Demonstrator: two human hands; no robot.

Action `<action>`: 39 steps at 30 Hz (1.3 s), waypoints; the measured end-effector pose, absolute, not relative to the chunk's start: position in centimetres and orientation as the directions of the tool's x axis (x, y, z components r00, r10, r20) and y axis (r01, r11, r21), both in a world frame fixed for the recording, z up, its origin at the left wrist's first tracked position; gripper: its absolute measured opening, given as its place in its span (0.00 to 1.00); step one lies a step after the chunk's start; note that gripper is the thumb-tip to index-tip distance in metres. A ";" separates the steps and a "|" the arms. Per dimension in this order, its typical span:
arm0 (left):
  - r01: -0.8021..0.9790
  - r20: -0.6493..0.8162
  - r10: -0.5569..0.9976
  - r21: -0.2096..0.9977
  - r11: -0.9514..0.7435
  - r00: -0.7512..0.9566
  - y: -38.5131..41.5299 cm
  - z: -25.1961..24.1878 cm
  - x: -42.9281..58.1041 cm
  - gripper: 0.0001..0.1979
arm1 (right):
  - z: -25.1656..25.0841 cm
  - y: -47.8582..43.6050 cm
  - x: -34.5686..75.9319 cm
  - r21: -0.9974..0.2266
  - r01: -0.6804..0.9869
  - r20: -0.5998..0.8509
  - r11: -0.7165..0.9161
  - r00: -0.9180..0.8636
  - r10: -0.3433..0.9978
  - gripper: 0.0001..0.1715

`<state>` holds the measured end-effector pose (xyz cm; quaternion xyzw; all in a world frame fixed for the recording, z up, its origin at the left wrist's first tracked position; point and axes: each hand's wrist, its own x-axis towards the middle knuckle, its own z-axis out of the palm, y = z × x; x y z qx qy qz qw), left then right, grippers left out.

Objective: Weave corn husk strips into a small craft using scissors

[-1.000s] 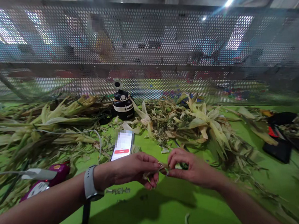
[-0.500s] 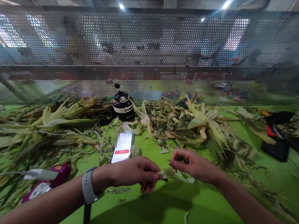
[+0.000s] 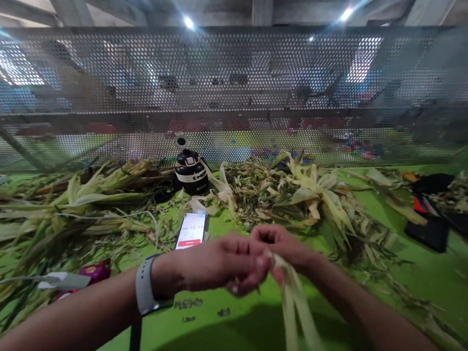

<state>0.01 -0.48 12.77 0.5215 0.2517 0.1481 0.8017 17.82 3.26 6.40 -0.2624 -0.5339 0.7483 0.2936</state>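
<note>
My left hand (image 3: 225, 263), with a pale band on its wrist, is closed in a pinch on the top end of a corn husk (image 3: 293, 308). The husk hangs down to the right in two pale strips, their lower ends blurred. Right behind the pinch, my right hand (image 3: 287, 249) has its fingers curled in against the left fingertips and the top of the husk. What lies inside those fingers is hidden. Under both hands is a green tabletop (image 3: 209, 349). A lit phone (image 3: 191, 232) stands just beyond my left hand.
A dark bottle (image 3: 192, 172) stands among husks at the back. Heaps of husks lie at left (image 3: 104, 185) and centre right (image 3: 319, 189). A purple device (image 3: 96, 272) with a white plug and cable is by my left forearm. A perforated metal screen (image 3: 242, 88) rises behind.
My hands have come together, the right moving left to meet the left. The husk between them now hangs downward as long strips. The view has shifted slightly.
</note>
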 end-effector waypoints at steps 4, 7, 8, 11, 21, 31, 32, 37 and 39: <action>-0.269 -0.272 0.757 0.820 0.506 0.594 2.0 11.1 -0.5 0.05 | 2.9 1.1 16.1 -0.826 -0.346 -0.185 -0.446 -0.580 0.793 0.20; -0.229 -0.381 0.724 0.774 0.590 0.575 3.2 9.5 -1.4 0.05 | 2.2 -0.4 16.6 -0.697 -0.442 -0.299 -0.565 -0.537 0.789 0.25; -0.192 -0.413 0.703 0.769 0.610 0.578 3.3 9.0 -1.7 0.06 | 2.4 -0.8 16.9 -0.649 -0.472 -0.317 -0.597 -0.545 0.776 0.25; -0.107 -0.455 0.685 0.785 0.610 0.570 3.0 8.2 -1.9 0.08 | 3.1 -1.8 17.6 -0.581 -0.535 -0.296 -0.613 -0.563 0.772 0.22; 0.005 -0.389 0.789 0.898 0.440 0.475 2.0 7.9 -0.9 0.16 | 3.7 -3.6 16.7 -0.747 -0.355 -0.353 -0.562 -0.504 0.788 0.22; 0.596 -0.293 0.846 0.802 -0.035 0.445 0.6 7.7 -1.6 0.14 | 7.9 -1.2 20.1 -0.692 0.379 0.325 0.614 -0.596 0.735 0.11; 0.612 -0.232 0.851 0.781 -0.126 0.471 0.3 7.8 -1.5 0.14 | 8.1 -1.1 20.1 -0.644 0.381 0.368 0.663 -0.606 0.705 0.12; 0.599 -0.018 0.746 0.608 -0.521 0.666 -1.6 8.3 -1.2 0.10 | 9.0 0.9 19.9 -0.438 0.419 0.470 0.796 -0.648 0.600 0.15; 0.604 -0.060 0.682 0.526 -0.599 0.729 -2.2 8.7 -0.9 0.13 | 8.9 2.1 19.8 -0.363 0.459 0.475 0.811 -0.658 0.585 0.17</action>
